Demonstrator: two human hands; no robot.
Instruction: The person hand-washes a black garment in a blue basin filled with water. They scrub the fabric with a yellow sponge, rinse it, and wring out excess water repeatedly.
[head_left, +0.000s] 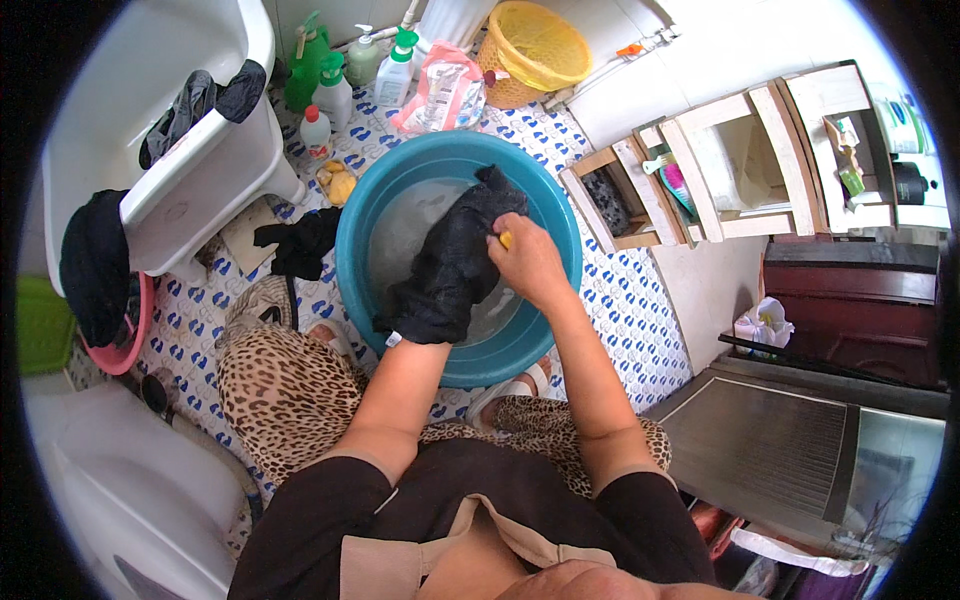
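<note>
A teal plastic basin (552, 225) with cloudy water stands on the floor before me. My left forearm runs into a wet black garment (465, 262), whose opening with a small white tag lies around my wrist; my left hand (480, 217) is covered by the fabric. At the garment's right side, over the water, my right hand (529, 259) has its fingers curled round a small yellow piece (505, 240), perhaps soap, against the cloth. More yellow pieces (341, 186) lie on the floor left of the basin, close to another black garment (304, 244).
Dark clothes (94, 262) hang over the white sink (202, 157) at left, above a pink basin (142, 330). Several bottles (394, 75), a pink packet (446, 86) and a yellow basket (517, 75) stand beyond the basin. A wooden shelf (697, 180) is at right.
</note>
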